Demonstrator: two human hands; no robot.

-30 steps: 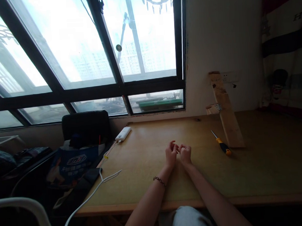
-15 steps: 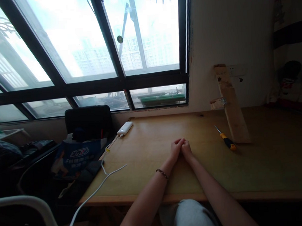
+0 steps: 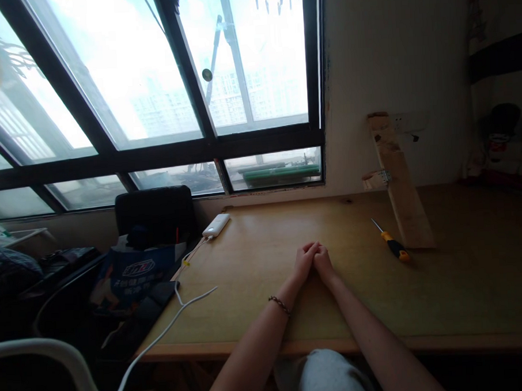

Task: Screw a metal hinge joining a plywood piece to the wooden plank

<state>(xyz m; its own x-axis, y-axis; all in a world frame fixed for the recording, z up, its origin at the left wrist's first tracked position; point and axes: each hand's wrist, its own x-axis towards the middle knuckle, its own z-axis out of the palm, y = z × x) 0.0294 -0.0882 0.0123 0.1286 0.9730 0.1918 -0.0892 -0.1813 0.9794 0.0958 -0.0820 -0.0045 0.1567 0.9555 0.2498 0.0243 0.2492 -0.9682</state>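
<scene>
My left hand [image 3: 305, 261] and my right hand [image 3: 323, 262] rest together on the wooden table [image 3: 257, 311], fingers curled and pressed against each other. Both are closed, and no object shows in them. A beaded bracelet [image 3: 279, 303] circles my left wrist. To the right of my hands lies a screwdriver [image 3: 393, 247] with a yellow and black handle, its metal shaft pointing away from me. Just beyond it is a wooden board [image 3: 406, 200], with a small wooden block [image 3: 375, 180] joined to its left side by a metal hinge.
A white power bank [image 3: 216, 225] sits at the table's far left, with a white cable [image 3: 179, 314] running from it over the left edge. Left of the table are a blue bag [image 3: 133, 282] and a black chair [image 3: 155, 209]. Windows [image 3: 256, 74] stand behind.
My hands stay together in the same place on the table. Only the camera view has shifted slightly; the screwdriver and board have not moved.
</scene>
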